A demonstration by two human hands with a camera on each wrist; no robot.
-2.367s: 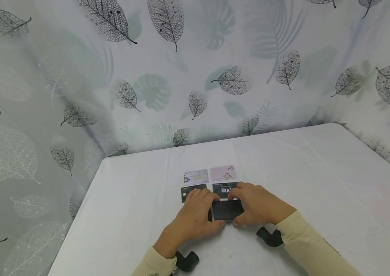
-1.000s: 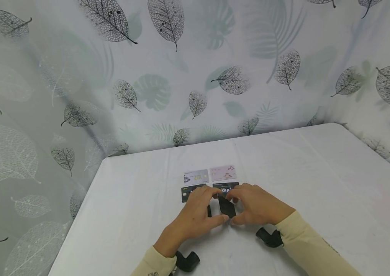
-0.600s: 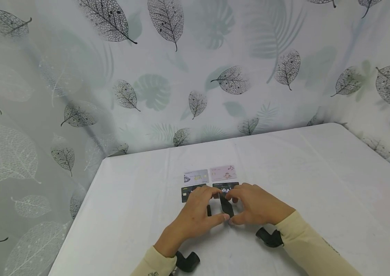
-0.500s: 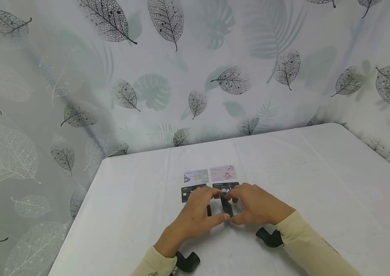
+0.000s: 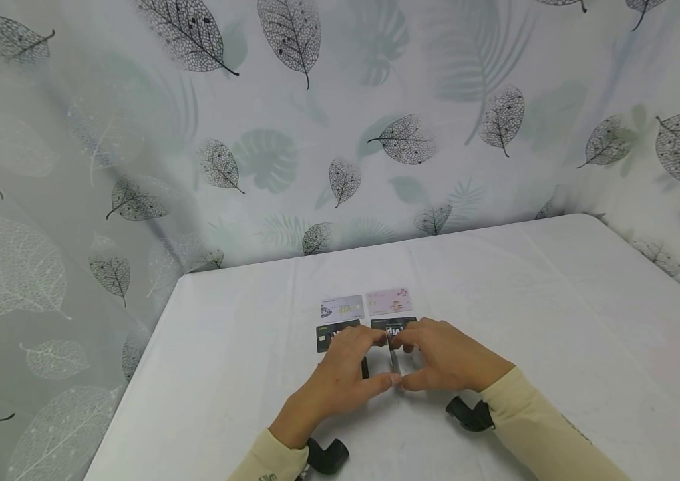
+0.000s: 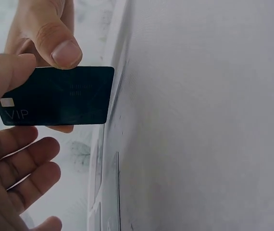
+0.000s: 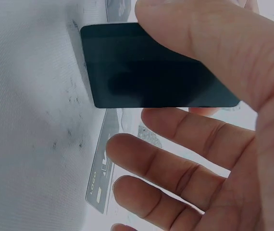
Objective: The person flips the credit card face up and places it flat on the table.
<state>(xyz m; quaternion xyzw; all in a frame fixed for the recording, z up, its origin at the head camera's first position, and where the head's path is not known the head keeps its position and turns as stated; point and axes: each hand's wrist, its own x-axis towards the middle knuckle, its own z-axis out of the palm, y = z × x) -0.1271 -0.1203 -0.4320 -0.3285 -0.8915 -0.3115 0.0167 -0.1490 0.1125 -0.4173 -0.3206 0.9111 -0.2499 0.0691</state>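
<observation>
A dark card stands on edge between my two hands. In the head view this card (image 5: 395,364) shows almost edge-on. In the left wrist view the card (image 6: 55,103) shows a chip and VIP lettering, while the right wrist view has its plain dark side (image 7: 142,72). My left hand (image 5: 343,371) pinches it by its edges, thumb on the near edge and fingers at the far one. From the right, my right hand (image 5: 451,357) pinches the same edges. Another black card (image 5: 365,367) lies partly hidden under my left hand.
Beyond the hands lie a silver VIP card (image 5: 342,308), a pink VIP card (image 5: 389,302), a black chip card (image 5: 329,336) partly covered by the left hand, and a black VIP card (image 5: 383,323). All rest on the white table (image 5: 214,374). Leaf-patterned cloth hangs behind.
The card lay flat between the hands at first, then was tilted up from the table until it stands nearly upright and edge-on. Both hands have shifted only slightly.
</observation>
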